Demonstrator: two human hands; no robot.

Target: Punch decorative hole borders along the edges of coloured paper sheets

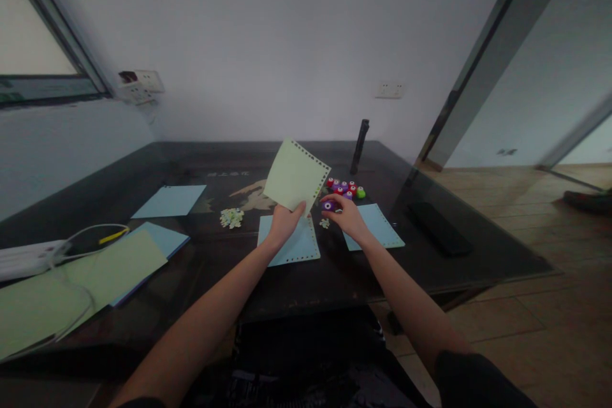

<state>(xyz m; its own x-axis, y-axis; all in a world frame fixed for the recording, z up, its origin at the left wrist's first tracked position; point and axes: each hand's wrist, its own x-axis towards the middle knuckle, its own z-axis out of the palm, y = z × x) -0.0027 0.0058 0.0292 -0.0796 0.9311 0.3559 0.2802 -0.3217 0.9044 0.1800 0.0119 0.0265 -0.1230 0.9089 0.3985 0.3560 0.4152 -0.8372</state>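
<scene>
My left hand (285,222) grips a pale green sheet of loose-leaf paper (295,172) by its lower edge, raised and tilted above the table, punched holes along its right side. Between the fingertips of my right hand (350,217) is a small purple toy (328,206) with an eye-like spot. Just below it lies a small clump of puzzle pieces (324,223). A blue sheet (291,245) rests under my left hand, and another blue sheet (377,229) is partly beneath my right hand. Behind it sits a cluster of red, purple and green eye toys (345,189).
A heap of puzzle pieces (232,218) and a blue sheet (172,201) lie to the left. Nearer are stacked green papers (115,264) and a white power strip (29,259) with a cable. At right are a black case (438,228) and an upright black object (359,146).
</scene>
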